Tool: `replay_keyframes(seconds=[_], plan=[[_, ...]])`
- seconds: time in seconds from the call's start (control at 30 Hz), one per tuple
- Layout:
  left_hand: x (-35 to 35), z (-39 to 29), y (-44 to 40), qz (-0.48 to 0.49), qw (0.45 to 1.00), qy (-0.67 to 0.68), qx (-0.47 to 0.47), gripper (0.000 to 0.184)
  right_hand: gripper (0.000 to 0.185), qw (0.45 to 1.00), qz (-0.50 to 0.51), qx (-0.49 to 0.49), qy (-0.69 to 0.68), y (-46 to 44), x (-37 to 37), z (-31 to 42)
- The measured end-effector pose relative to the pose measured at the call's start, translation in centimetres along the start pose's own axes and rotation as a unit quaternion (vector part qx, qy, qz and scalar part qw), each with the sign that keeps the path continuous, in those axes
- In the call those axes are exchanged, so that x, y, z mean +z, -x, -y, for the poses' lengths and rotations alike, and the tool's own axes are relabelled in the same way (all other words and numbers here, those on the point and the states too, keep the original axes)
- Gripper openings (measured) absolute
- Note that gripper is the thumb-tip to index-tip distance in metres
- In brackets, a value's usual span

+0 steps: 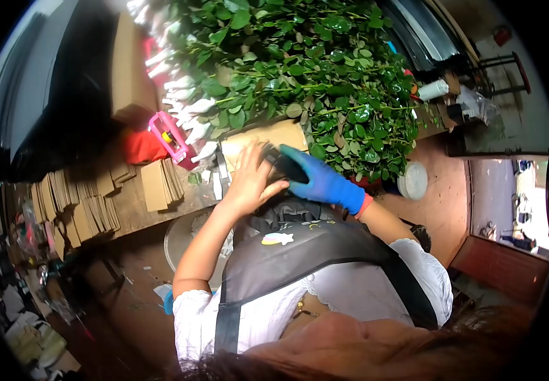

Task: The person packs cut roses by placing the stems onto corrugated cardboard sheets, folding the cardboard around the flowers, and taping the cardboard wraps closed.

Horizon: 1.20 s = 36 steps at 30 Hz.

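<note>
My bare left hand is over the table's edge, palm down, with its thumb apart from the fingers. Its fingertips are blurred, close to a dark, flat object whose kind I cannot make out. My right hand, in a blue glove with a red cuff, is closed around that dark object. Whether the left fingertips touch it, I cannot tell. Beneath the hands lies a sheet of brown cardboard. Just beyond it are many leafy green stems, with white-wrapped heads at their left end.
A pink tape dispenser stands left of the stems beside red material. Stacks of cardboard pieces line the table's left part. A white bucket is at the right. A dark apron covers my front.
</note>
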<state>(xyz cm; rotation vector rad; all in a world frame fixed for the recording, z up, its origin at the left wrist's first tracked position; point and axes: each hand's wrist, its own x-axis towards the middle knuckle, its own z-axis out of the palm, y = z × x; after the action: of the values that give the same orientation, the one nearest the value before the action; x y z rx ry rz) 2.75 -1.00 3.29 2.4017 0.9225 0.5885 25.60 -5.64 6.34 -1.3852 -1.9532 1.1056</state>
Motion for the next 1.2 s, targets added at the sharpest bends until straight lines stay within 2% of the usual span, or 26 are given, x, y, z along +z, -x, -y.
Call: replay_keyframes(seconds=[0.07,0.1,0.13,0.17,0.23,0.3,0.37,0.43,0.53,0.63,0.67,0.77,0.87,0.97,1.03,1.07,1.13,1.17,1.2], plan=[[0.7,2.1,-2.4,0.019,0.993,-0.080,0.081,0.072,0.082,0.995,-0.047,0.084,-0.034,1.2,-1.3,-2.5],[1.3,3.4,-3.1,0.014,0.988,-0.102,0.116,0.085,0.080,0.986,-0.070,0.134,-0.074,1.6,-1.9,-4.3],[1.1,3.5,-3.7,0.022,0.992,-0.080,0.099,0.089,0.074,0.957,-0.111,0.168,-0.211,2.2,-1.2,-8.4],[1.0,3.5,-4.2,0.029,0.995,-0.056,0.081,0.094,0.067,0.939,-0.123,0.174,-0.270,2.1,-1.7,-10.4],[1.4,3.9,-4.7,0.059,0.990,-0.084,0.096,0.101,0.066,0.870,-0.159,0.176,-0.432,2.3,-1.7,-12.2],[1.8,3.9,-4.3,0.075,0.986,-0.111,0.097,0.103,0.063,0.924,-0.180,0.159,-0.298,2.5,-1.6,-12.2],[2.7,4.1,-3.8,0.095,0.978,-0.152,0.107,0.096,0.061,0.954,-0.184,0.156,-0.178,3.0,-2.8,-7.4],[2.9,4.2,-3.9,0.118,0.974,-0.162,0.105,0.092,0.063,0.973,-0.087,0.204,-0.059,3.8,-4.0,-4.1],[3.0,4.2,-4.0,0.148,0.966,-0.185,0.098,0.090,0.075,0.954,0.057,0.282,0.085,4.7,-3.7,-4.4],[3.0,4.2,-4.0,0.166,0.961,-0.197,0.103,0.086,0.079,0.931,0.071,0.303,0.192,4.1,-2.0,-5.0],[2.9,4.2,-4.0,0.164,0.960,-0.198,0.109,0.084,0.084,0.931,0.098,0.299,0.184,3.9,-2.1,-4.9],[2.9,4.5,-3.9,0.151,0.962,-0.193,0.120,0.080,0.079,0.964,0.026,0.201,0.173,5.2,-1.5,-6.2],[3.1,4.5,-3.8,0.135,0.966,-0.184,0.118,0.078,0.073,0.953,0.021,0.260,0.158,4.9,-0.4,-6.5],[3.2,4.5,-3.9,0.134,0.969,-0.176,0.113,0.078,0.069,0.940,0.059,0.288,0.172,4.5,-0.2,-7.5],[3.1,4.4,-3.7,0.122,0.975,-0.149,0.111,0.074,0.069,0.942,0.095,0.295,0.130,3.9,-2.6,-5.2],[3.0,4.2,-3.5,0.112,0.984,-0.108,0.085,0.073,0.069,0.941,0.113,0.298,0.111,3.7,-3.6,-4.4],[2.6,2.8,-2.6,0.090,0.995,-0.022,0.033,0.071,0.069,0.940,0.030,0.294,0.173,4.6,-3.8,-4.0],[2.5,1.6,-1.8,0.047,0.993,0.107,-0.019,0.063,0.069,0.935,-0.012,0.292,0.200,5.0,-3.6,-3.7],[2.5,-0.1,-0.8,0.011,0.956,0.272,-0.108,0.062,0.069,0.931,-0.026,0.316,0.182,5.1,-3.8,-2.7]])
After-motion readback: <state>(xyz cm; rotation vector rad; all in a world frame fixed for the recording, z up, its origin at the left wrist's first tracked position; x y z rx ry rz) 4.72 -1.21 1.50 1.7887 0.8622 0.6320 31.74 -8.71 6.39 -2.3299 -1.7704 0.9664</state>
